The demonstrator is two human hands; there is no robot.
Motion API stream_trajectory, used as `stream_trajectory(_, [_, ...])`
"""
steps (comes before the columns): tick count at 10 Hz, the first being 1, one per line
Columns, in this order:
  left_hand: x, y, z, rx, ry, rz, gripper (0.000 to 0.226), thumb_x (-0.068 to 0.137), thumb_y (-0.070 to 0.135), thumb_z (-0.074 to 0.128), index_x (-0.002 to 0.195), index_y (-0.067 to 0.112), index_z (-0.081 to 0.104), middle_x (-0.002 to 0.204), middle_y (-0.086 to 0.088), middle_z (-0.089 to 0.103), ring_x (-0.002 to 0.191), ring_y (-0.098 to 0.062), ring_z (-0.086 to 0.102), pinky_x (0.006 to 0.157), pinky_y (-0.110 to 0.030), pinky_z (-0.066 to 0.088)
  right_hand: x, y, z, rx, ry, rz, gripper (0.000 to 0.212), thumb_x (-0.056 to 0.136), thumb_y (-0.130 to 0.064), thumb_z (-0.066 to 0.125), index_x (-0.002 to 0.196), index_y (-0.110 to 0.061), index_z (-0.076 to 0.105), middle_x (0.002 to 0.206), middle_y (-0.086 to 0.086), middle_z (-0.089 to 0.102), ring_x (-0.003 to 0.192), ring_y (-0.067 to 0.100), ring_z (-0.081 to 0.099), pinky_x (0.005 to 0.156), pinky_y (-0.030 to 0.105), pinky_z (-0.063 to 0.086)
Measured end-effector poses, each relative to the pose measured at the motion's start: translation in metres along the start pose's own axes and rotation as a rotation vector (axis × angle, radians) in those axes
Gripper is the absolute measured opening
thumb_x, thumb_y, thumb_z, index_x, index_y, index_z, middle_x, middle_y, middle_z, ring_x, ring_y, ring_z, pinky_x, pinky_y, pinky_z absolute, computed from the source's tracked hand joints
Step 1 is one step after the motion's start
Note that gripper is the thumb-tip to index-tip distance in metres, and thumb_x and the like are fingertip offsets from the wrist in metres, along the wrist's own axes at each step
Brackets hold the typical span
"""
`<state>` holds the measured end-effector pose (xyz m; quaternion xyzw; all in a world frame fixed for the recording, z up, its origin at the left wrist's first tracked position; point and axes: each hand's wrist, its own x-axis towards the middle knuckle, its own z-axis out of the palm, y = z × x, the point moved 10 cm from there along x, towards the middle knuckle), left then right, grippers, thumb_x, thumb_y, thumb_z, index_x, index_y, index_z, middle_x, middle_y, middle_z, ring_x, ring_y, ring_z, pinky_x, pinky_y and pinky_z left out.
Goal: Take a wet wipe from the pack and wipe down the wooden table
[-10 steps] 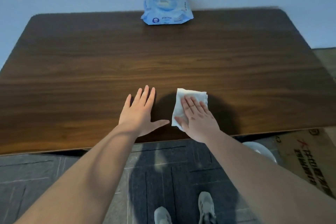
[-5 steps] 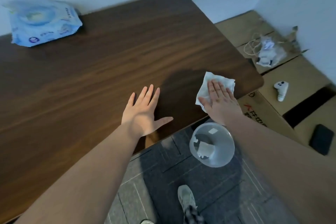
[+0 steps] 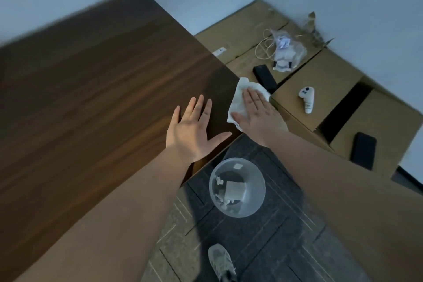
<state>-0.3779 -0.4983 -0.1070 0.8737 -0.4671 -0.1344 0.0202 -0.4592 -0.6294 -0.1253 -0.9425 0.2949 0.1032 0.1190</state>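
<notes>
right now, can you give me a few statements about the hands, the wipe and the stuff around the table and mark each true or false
1. The right hand presses the wet wipe flat at the table's corner. True.
2. The left hand is curled into a fist. False: it lies flat, fingers spread, on the wooden table.
3. The clear bin on the floor is empty. False: it holds scraps of white paper.
4. A white controller lies on a cardboard box. True.
5. The wipe pack sits beside the left hand. False: no pack is in view.

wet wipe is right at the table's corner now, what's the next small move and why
Probably draw the right hand back inward, sliding the wet wipe along the wooden table. The wipe already overhangs the right edge, so pushing further would only leave the surface. The left hand lies flat, steadying.
</notes>
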Motion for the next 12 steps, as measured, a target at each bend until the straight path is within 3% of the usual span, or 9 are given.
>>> stream_trajectory(2, [0.039, 0.037, 0.007, -0.009, 0.003, 0.035, 0.081, 0.088, 0.071, 0.013, 0.151, 0.021, -0.003, 0.160, 0.002, -0.005, 0.146, -0.014, -0.009, 0.118, -0.045, -0.002, -0.021, 0.037, -0.006, 0.141, 0.133, -0.020, 0.055, 0.103, -0.037, 0.018, 0.152, -0.013, 0.010, 0.160, 0.003, 0.015, 0.147, 0.013, 0.012, 0.114, 0.024, 0.004])
stream_trajectory(3, [0.051, 0.051, 0.012, 0.009, -0.009, 0.059, 0.078, 0.090, 0.068, 0.010, 0.151, 0.022, -0.004, 0.160, 0.003, -0.008, 0.145, -0.013, -0.010, 0.116, -0.047, -0.005, -0.037, 0.061, 0.017, 0.185, 0.101, 0.013, 0.054, 0.103, -0.037, 0.016, 0.152, -0.014, 0.010, 0.160, 0.002, 0.014, 0.147, 0.010, 0.008, 0.117, 0.026, 0.004])
stream_trajectory(5, [0.053, 0.055, 0.014, 0.000, 0.069, 0.042, 0.078, 0.088, 0.070, 0.006, 0.151, 0.025, 0.000, 0.160, 0.006, -0.004, 0.146, -0.011, -0.007, 0.116, -0.047, -0.006, -0.071, 0.115, 0.110, 0.130, -0.197, 0.128, 0.053, 0.104, -0.035, 0.016, 0.152, -0.012, 0.014, 0.160, 0.000, 0.015, 0.147, 0.011, 0.005, 0.116, 0.025, 0.003])
stream_trajectory(7, [0.051, 0.057, 0.010, -0.009, 0.149, 0.050, 0.077, 0.089, 0.069, 0.012, 0.151, 0.024, 0.009, 0.160, 0.004, 0.005, 0.146, -0.012, 0.000, 0.117, -0.048, 0.000, -0.088, 0.094, 0.186, 0.124, -0.447, 0.067, 0.047, 0.104, -0.031, 0.023, 0.144, -0.010, 0.035, 0.154, 0.003, 0.031, 0.147, 0.017, 0.013, 0.114, 0.036, 0.023])
stream_trajectory(9, [0.049, 0.058, 0.005, -0.029, 0.218, 0.060, 0.077, 0.089, 0.068, 0.018, 0.151, 0.021, 0.017, 0.160, 0.001, 0.013, 0.146, -0.014, 0.006, 0.116, -0.048, 0.002, -0.091, 0.063, 0.243, 0.081, -0.555, 0.011, 0.036, 0.104, -0.026, 0.028, 0.124, -0.008, 0.052, 0.135, 0.007, 0.051, 0.137, 0.026, 0.032, 0.102, 0.040, 0.039])
stream_trajectory(10, [0.049, 0.056, 0.007, -0.020, 0.225, 0.058, 0.077, 0.089, 0.068, 0.019, 0.150, 0.021, 0.018, 0.160, 0.001, 0.013, 0.146, -0.014, 0.006, 0.116, -0.049, 0.002, -0.087, 0.054, 0.261, 0.063, -0.550, 0.015, 0.040, 0.103, -0.028, 0.030, 0.134, -0.008, 0.046, 0.144, 0.008, 0.043, 0.141, 0.025, 0.026, 0.106, 0.040, 0.033])
stream_trajectory(11, [0.052, 0.059, 0.007, -0.034, 0.205, 0.065, 0.077, 0.089, 0.069, 0.021, 0.150, 0.022, 0.017, 0.160, 0.001, 0.012, 0.146, -0.013, 0.005, 0.116, -0.049, 0.001, -0.092, 0.045, 0.281, 0.052, -0.616, 0.015, 0.053, 0.102, -0.035, 0.034, 0.149, -0.012, 0.024, 0.156, 0.005, 0.026, 0.146, 0.023, 0.014, 0.113, 0.041, 0.024])
stream_trajectory(12, [0.052, 0.061, 0.008, -0.025, 0.188, 0.065, 0.077, 0.089, 0.068, 0.021, 0.151, 0.022, 0.017, 0.160, 0.002, 0.011, 0.146, -0.013, 0.004, 0.116, -0.049, 0.000, -0.100, 0.037, 0.296, 0.116, -0.741, 0.047, 0.049, 0.101, -0.035, 0.036, 0.145, -0.013, 0.032, 0.148, 0.009, 0.040, 0.135, 0.027, 0.036, 0.101, 0.040, 0.039])
